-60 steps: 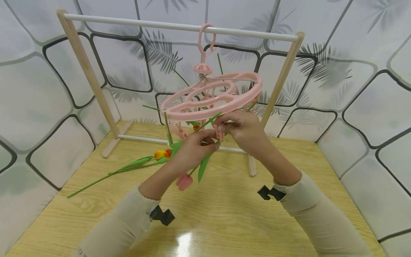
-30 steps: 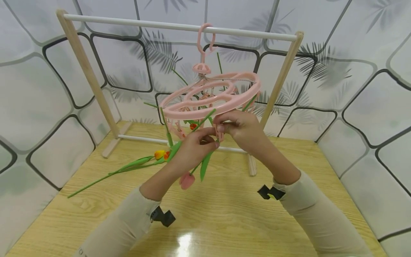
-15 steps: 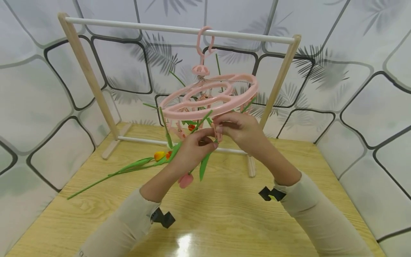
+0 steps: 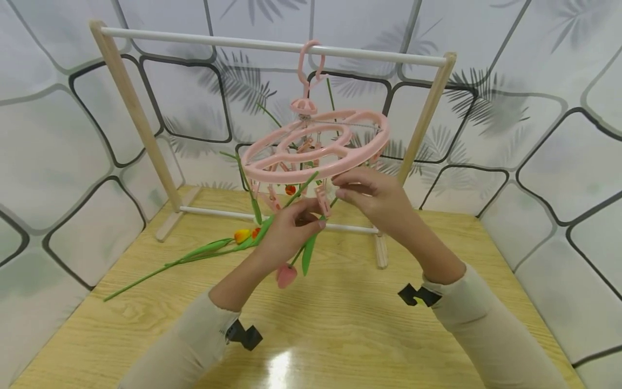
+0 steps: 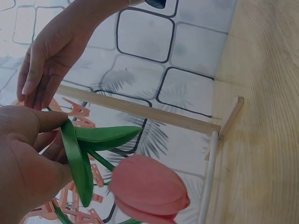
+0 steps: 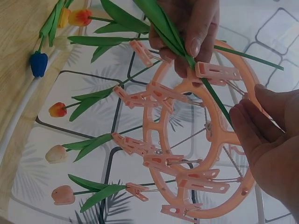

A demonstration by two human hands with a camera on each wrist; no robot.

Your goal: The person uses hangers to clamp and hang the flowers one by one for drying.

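Observation:
My left hand (image 4: 293, 229) pinches a pink tulip (image 4: 286, 275) by its stem, right below a pink clothespin (image 4: 323, 201). The flower hangs downward, large in the left wrist view, with its green leaves (image 5: 105, 137) at the left thumb and fingers. In the right wrist view the stem crosses the clothespin (image 6: 217, 72). My right hand (image 4: 374, 194) is beside that clothespin, thumb and fingers apart and not around it. Above both hands hangs a pink round clip hanger (image 4: 311, 174), tilted, its hook over a white bar.
Several tulips, including an orange one (image 6: 58, 109), hang upside down from other clips. A yellow tulip (image 4: 241, 236) lies on the wooden table (image 4: 340, 324) at left. The rack's wooden posts (image 4: 427, 116) stand either side, with patterned walls behind.
My right hand has let go of the clothespin and moved slightly right. The clothespin now hangs tilted near the left fingers. The left hand still pinches the tulip, almost unmoved.

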